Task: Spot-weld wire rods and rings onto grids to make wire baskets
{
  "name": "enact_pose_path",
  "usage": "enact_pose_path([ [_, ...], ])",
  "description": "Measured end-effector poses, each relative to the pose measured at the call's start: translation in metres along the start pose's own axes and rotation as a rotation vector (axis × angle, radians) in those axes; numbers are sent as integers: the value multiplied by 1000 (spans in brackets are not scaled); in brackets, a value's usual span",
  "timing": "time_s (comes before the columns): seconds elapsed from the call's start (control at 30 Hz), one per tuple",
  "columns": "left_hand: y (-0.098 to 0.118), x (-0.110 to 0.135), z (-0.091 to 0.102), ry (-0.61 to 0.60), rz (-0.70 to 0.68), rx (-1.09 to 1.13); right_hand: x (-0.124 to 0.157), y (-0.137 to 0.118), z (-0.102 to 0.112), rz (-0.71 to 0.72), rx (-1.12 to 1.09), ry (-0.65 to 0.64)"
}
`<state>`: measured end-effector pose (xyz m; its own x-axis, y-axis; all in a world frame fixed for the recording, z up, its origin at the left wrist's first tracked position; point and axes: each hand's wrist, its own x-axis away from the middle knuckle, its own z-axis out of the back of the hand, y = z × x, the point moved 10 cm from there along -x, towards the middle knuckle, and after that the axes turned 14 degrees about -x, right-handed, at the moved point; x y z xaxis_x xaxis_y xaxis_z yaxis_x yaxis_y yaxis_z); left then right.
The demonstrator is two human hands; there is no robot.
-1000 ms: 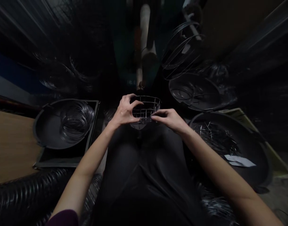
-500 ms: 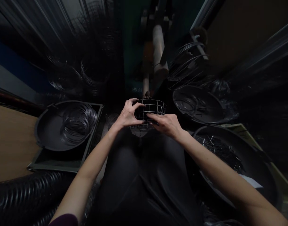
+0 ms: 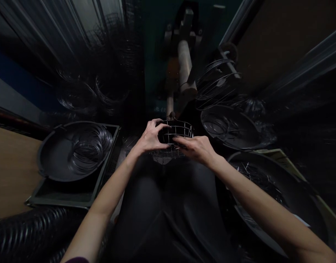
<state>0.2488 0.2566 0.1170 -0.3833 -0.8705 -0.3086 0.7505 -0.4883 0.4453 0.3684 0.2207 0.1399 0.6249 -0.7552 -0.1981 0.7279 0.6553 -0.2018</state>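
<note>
A small round wire basket is held over my lap, just below a machine's vertical shaft. My left hand grips its left rim, fingers curled over the top wire. My right hand lies on the near side of the basket, fingers pinched against its wires. Both forearms reach in from the bottom of the view.
A dark pan with a coil of wire rings sits in a tray at the left. At the right stand a pan of rings and a pan of short wire pieces. More ring bundles hang behind. A ribbed hose lies lower left.
My right hand has slid from the basket's right side onto its near side. The view has tilted a little; the basket stays between both hands.
</note>
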Motion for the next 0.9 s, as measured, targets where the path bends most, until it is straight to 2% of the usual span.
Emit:
enact_pose_path([
  [0.23, 5, -1, 10, 8, -1, 9, 0, -4, 9, 22, 6, 15],
  [0.6, -11, -31, 7, -12, 6, 3, -23, 14, 11, -58, 34, -14],
  [0.73, -11, -31, 9, -6, 1, -2, -11, 17, 12, -63, -17, 85],
  [0.9, -15, -40, 10, -4, 30, -20, 4, 34, 18, -165, -68, 283],
])
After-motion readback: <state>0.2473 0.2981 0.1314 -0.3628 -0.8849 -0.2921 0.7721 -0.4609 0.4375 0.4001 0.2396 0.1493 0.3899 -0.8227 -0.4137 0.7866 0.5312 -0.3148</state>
